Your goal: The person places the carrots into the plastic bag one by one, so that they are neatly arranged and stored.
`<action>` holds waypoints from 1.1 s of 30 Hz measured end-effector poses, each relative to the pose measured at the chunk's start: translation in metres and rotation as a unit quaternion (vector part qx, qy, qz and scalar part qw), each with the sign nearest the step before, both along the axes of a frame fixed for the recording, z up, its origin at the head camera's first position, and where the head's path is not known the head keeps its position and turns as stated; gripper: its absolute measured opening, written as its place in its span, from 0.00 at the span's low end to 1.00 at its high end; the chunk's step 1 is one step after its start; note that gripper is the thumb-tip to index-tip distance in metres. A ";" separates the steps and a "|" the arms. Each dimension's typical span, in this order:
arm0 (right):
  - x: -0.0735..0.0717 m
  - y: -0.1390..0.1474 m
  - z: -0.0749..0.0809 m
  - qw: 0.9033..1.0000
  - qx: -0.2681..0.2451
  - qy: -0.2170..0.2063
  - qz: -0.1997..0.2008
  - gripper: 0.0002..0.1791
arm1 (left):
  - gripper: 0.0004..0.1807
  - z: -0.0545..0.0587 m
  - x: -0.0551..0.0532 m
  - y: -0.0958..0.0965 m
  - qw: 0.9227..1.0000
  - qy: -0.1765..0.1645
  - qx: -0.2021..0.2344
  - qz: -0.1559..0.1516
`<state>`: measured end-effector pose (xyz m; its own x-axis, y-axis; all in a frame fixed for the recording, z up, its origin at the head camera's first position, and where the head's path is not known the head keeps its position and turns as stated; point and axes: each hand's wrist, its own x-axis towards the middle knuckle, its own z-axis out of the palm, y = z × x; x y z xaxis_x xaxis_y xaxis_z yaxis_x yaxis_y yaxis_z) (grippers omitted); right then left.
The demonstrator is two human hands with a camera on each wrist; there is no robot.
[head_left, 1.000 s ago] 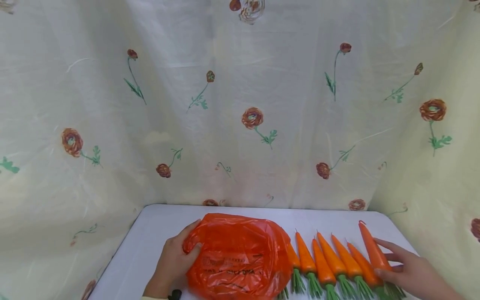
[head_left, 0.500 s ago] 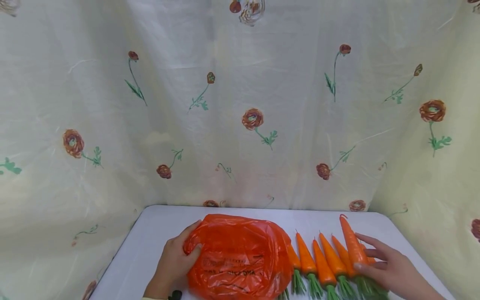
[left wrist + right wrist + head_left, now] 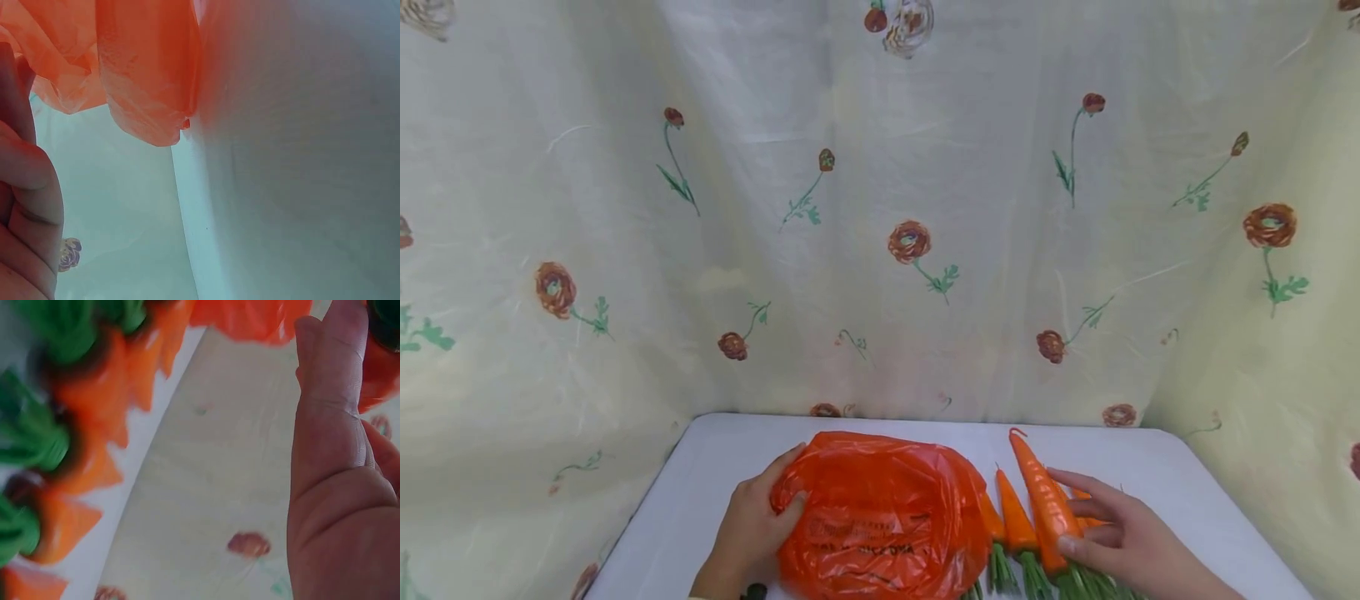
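My left hand (image 3: 752, 525) grips the left edge of a red plastic bag (image 3: 880, 508), thumb on the near side, in the head view. Part of that hand (image 3: 28, 194) and the hanging bag film (image 3: 147, 75) show in the left wrist view. With my right hand (image 3: 1127, 533) I hold a carrot (image 3: 1041, 487) between thumb and fingers, raised above the row, tip away from me and green stalks towards me. In the right wrist view my thumb side (image 3: 331, 456) fills the right, and the held carrot is mostly hidden behind it.
Several more carrots with green stalks, such as one carrot (image 3: 1017, 517), lie in a row right of the bag on a white table (image 3: 737, 442). A flower-patterned curtain (image 3: 985, 250) surrounds the table's back and sides.
My right hand has carried the carrot leftwards over the row, closer to the bag. My left hand keeps its hold on the bag with little movement.
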<state>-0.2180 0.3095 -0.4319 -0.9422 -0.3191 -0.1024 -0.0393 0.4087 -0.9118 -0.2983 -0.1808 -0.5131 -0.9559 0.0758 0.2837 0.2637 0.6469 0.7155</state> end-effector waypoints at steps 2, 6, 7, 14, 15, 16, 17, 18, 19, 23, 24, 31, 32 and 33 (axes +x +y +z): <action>0.002 -0.008 0.002 0.999 -0.012 0.021 0.033 0.43 | 0.39 0.000 0.001 0.000 1.000 0.004 -0.003 -0.001; 0.000 -0.024 0.004 0.997 -0.025 0.019 0.075 0.41 | 0.40 0.000 0.001 0.001 1.000 0.012 -0.011 -0.001; -0.001 -0.028 0.005 0.996 -0.026 0.009 0.080 0.40 | 0.40 0.000 0.001 0.001 1.000 0.013 -0.011 0.000; -0.012 -0.057 0.014 0.989 -0.017 0.024 0.143 0.39 | 0.39 0.001 0.001 0.001 1.000 0.010 -0.004 -0.010; -0.015 -0.061 0.015 0.989 -0.009 0.029 0.147 0.38 | 0.39 0.000 0.001 0.001 1.000 0.011 -0.005 -0.012; -0.018 -0.065 0.015 0.987 -0.009 0.038 0.156 0.38 | 0.39 0.000 0.001 0.001 1.000 0.011 -0.005 -0.013; -0.020 -0.069 0.015 0.986 -0.007 0.040 0.163 0.38 | 0.39 0.000 0.000 0.002 1.000 0.010 -0.005 -0.013; -0.022 -0.073 0.015 0.985 -0.003 0.042 0.170 0.38 | 0.39 0.000 0.000 0.002 1.000 0.009 -0.007 -0.013; -0.025 -0.077 0.016 0.984 -0.001 0.041 0.175 0.37 | 0.39 -0.001 0.000 0.003 1.000 0.007 -0.007 -0.014; -0.031 -0.094 0.019 0.979 0.015 0.050 0.196 0.36 | 0.39 -0.001 0.000 0.005 1.000 0.001 -0.006 -0.016; -0.032 -0.098 0.020 0.978 0.018 0.053 0.202 0.36 | 0.40 -0.001 0.000 0.005 1.000 0.001 -0.007 -0.016; -0.041 -0.126 0.028 0.961 0.031 0.089 0.259 0.34 | 0.40 -0.001 0.000 0.004 1.000 0.004 -0.014 -0.008; -0.042 -0.130 0.029 0.959 0.035 0.095 0.266 0.34 | 0.40 -0.001 0.000 0.004 1.000 0.005 -0.016 -0.010; -0.044 -0.133 0.030 0.956 0.041 0.102 0.273 0.34 | 0.40 -0.001 0.000 0.003 1.000 0.006 -0.019 -0.011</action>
<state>-0.2621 0.1762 -0.4018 -0.6400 -0.7681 0.0209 -0.4413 0.3451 -0.8284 -0.2987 -0.1773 -0.5144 -0.9504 0.1076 0.2920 0.2868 0.6670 0.6876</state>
